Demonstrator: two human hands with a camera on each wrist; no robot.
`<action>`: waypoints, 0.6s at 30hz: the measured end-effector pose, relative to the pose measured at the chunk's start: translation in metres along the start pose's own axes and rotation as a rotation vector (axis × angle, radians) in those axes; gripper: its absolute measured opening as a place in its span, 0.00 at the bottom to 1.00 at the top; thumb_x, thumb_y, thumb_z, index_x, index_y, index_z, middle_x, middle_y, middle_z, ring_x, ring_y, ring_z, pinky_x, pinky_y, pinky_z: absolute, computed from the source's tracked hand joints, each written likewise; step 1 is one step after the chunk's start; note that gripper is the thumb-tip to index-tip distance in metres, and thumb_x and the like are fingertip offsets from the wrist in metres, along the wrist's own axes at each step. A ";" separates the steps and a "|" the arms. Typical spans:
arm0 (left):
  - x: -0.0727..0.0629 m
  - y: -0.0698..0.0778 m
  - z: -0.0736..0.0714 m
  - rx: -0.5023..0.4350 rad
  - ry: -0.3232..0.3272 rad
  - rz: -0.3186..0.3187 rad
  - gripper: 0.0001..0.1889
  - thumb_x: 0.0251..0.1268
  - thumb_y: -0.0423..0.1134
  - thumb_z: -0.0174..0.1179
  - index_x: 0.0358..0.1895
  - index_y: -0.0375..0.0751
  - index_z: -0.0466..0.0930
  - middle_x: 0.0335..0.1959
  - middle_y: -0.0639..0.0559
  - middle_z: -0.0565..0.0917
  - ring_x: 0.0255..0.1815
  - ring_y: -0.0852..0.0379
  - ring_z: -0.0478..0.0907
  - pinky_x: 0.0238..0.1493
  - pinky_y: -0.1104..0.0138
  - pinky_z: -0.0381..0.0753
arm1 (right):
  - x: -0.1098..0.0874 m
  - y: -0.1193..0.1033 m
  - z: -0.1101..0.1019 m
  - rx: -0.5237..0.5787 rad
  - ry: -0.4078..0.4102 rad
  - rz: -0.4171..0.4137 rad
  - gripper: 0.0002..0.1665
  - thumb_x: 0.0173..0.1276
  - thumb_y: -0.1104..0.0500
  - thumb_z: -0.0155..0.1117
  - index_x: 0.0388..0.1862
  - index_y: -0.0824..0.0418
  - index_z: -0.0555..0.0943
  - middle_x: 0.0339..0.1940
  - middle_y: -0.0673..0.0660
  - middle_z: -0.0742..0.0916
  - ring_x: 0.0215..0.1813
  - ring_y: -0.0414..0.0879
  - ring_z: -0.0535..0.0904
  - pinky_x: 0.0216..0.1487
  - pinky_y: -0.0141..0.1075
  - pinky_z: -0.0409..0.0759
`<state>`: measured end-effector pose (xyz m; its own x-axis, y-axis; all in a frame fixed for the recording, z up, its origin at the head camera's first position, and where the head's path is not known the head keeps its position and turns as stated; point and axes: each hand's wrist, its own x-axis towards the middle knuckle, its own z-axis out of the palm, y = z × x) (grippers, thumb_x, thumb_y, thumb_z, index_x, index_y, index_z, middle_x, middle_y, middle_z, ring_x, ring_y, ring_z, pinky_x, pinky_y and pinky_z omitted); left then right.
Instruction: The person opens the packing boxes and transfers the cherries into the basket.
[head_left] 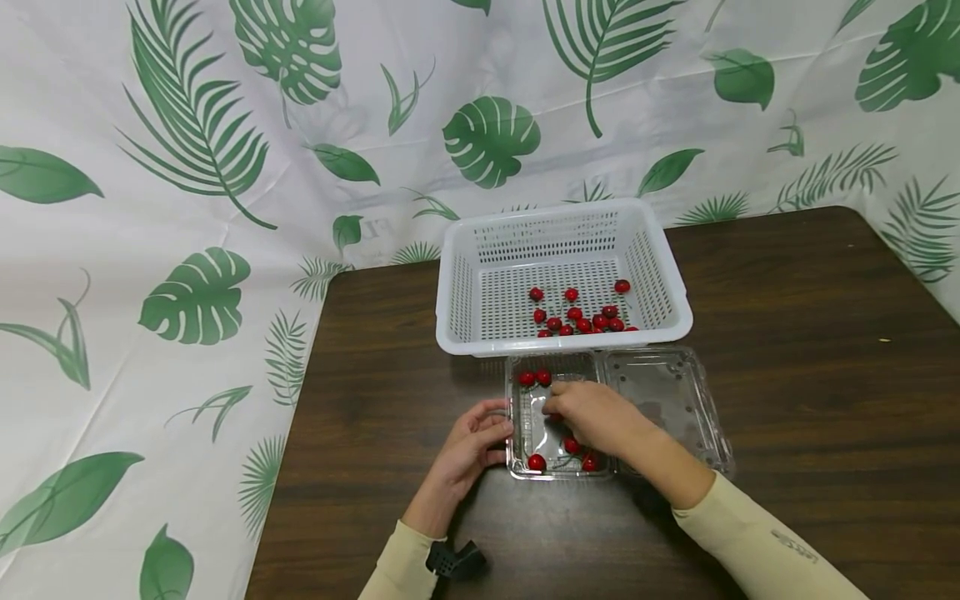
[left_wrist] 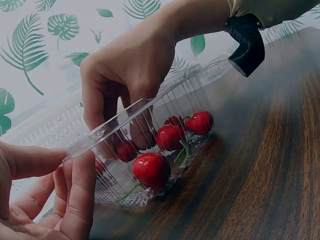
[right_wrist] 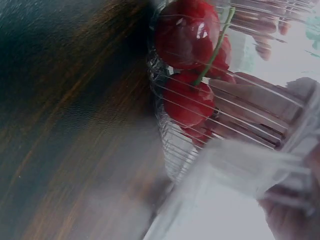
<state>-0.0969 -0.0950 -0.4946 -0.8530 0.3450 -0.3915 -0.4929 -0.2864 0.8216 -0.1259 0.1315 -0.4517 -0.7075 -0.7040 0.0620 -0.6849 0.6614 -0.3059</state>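
Note:
A clear plastic clamshell box (head_left: 534,425) lies opened out on the table, with several red cherries (head_left: 536,462) inside, some with green stems. My left hand (head_left: 468,446) pinches the box's left rim between thumb and fingers, as the left wrist view shows close up. From the right, my right hand (head_left: 596,417) reaches down into the box. Its thumb and fingers close around a cherry (left_wrist: 125,150) near the box floor, partly hidden by the fingers and the clear wall. In the right wrist view, cherries (right_wrist: 187,100) show through the ribbed side.
Behind the box stands a white perforated basket (head_left: 562,348) holding several more cherries (head_left: 583,325). The box's transparent lid (head_left: 652,383) lies flat to the right, partly under the right forearm. A leaf-patterned sheet (head_left: 405,167) hangs behind the dark wooden table (head_left: 787,375).

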 end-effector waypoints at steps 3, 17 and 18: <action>0.001 -0.001 -0.001 -0.001 0.004 -0.001 0.18 0.66 0.26 0.57 0.58 0.35 0.70 0.36 0.49 0.79 0.31 0.58 0.78 0.29 0.67 0.81 | 0.000 0.000 -0.002 0.033 0.019 -0.018 0.13 0.54 0.71 0.73 0.36 0.57 0.86 0.34 0.50 0.83 0.33 0.44 0.80 0.36 0.38 0.81; 0.000 -0.001 0.000 -0.006 -0.011 0.013 0.20 0.66 0.27 0.59 0.59 0.33 0.68 0.36 0.49 0.79 0.32 0.58 0.78 0.29 0.67 0.81 | -0.003 -0.005 -0.021 0.233 0.166 -0.025 0.17 0.55 0.70 0.75 0.44 0.59 0.87 0.41 0.49 0.85 0.41 0.42 0.82 0.42 0.37 0.82; 0.000 -0.001 0.000 -0.006 -0.011 0.014 0.20 0.66 0.27 0.59 0.60 0.32 0.68 0.37 0.48 0.79 0.32 0.57 0.78 0.29 0.67 0.81 | -0.003 -0.005 -0.022 0.247 0.186 -0.025 0.18 0.55 0.70 0.75 0.44 0.59 0.86 0.41 0.49 0.85 0.42 0.42 0.82 0.42 0.36 0.82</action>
<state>-0.0968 -0.0949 -0.4958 -0.8579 0.3509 -0.3754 -0.4821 -0.2967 0.8243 -0.1240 0.1357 -0.4298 -0.7263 -0.6448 0.2381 -0.6555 0.5455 -0.5222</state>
